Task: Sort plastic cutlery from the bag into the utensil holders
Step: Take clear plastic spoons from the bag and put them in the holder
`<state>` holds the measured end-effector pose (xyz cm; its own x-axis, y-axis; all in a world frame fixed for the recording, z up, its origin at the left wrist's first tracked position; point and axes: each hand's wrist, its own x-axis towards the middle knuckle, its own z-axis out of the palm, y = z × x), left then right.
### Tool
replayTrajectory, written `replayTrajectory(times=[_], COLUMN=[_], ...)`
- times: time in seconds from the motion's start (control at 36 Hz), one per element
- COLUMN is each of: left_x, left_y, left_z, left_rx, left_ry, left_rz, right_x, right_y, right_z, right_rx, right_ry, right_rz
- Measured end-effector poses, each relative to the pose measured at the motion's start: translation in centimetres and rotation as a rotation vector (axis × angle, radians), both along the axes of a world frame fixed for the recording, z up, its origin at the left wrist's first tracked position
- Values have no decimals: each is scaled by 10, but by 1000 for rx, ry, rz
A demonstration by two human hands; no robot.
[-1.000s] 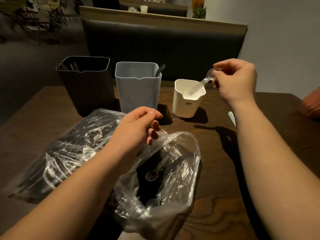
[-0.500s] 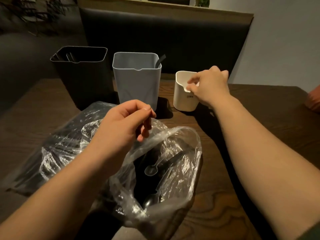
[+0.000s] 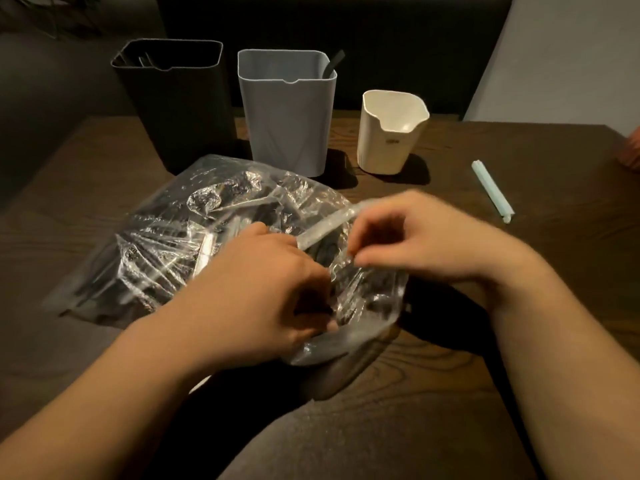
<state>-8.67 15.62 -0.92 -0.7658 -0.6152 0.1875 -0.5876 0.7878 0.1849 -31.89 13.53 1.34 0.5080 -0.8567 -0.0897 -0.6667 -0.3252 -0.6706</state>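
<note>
While the clear bag (image 3: pixel 194 244) lay on the bench (image 3: pixel 519 306) with dark cutlery (image 3: pixel 239 190) inside, the left hand (image 3: pixel 263 292) gripped its mouth, fingers (image 3: pixel 311 308) curled round the plastic. The right hand (image 3: pixel 426 237), blurred, seemed to pinch the rolled rim opposite, thumb against forefinger. Behind the bag stood a row: black holder (image 3: pixel 176 109) at left, grey holder (image 3: pixel 287 123) with a dark handle (image 3: pixel 334 64) poking out, white holder (image 3: pixel 391 143) at right. A pale green clip (image 3: pixel 491 190) lay apart, further right.
</note>
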Motion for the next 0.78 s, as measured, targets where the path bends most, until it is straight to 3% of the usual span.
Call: replayTrajectory(times=[0.11, 0.31, 0.53, 0.78], left_x=[-4, -4, -2, -2], left_y=[4, 2, -6, -7], left_z=[-5, -11, -19, -23], left_rx=[-39, 57, 104, 86], left_ry=[-80, -237, -69, 80], left_rz=[70, 124, 125, 158], right_x=[5, 11, 9, 7], right_y=[9, 6, 5, 3], right_z=[-24, -34, -36, -41], right_rx=[25, -78, -59, -28], right_ry=[276, 354, 262, 303], right_rz=[-20, 18, 15, -35])
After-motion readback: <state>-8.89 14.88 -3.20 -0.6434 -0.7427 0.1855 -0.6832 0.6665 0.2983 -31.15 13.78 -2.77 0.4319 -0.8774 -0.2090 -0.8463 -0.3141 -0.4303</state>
